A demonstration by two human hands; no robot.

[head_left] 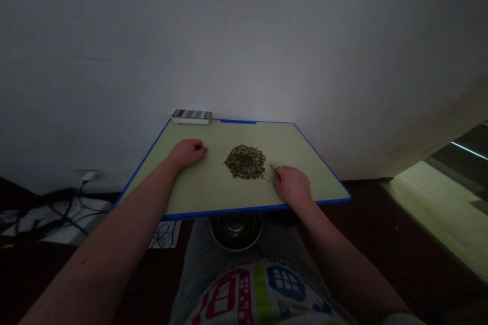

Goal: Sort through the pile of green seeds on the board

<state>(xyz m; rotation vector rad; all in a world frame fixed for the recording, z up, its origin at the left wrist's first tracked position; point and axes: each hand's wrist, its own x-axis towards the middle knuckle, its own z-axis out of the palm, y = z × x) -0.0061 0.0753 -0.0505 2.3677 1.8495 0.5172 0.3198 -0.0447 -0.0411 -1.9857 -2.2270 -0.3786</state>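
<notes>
A loose pile of small brownish-green grains or seeds (246, 162) lies on the pale yellow board (213, 195) with a blue rim. My left hand (187, 153) rests on the board to the left of the pile, its fingers curled into a loose fist with nothing visible in it. On the pile's right side, my right hand (293, 183) is closed around a thin, pointed tool (273, 167). Its tip points toward the grains, just short of them; most of the tool is hidden in the hand, so its exact kind is unclear. A few stray grains lie near that tip.
At the board's far left corner sits a white box-like device with a dark striped top (191, 116). A metal bowl (236, 241) is on my lap under the board's near edge. A plain wall (244, 51) stands behind. Cables (68, 208) and a plug (88, 176) are at left.
</notes>
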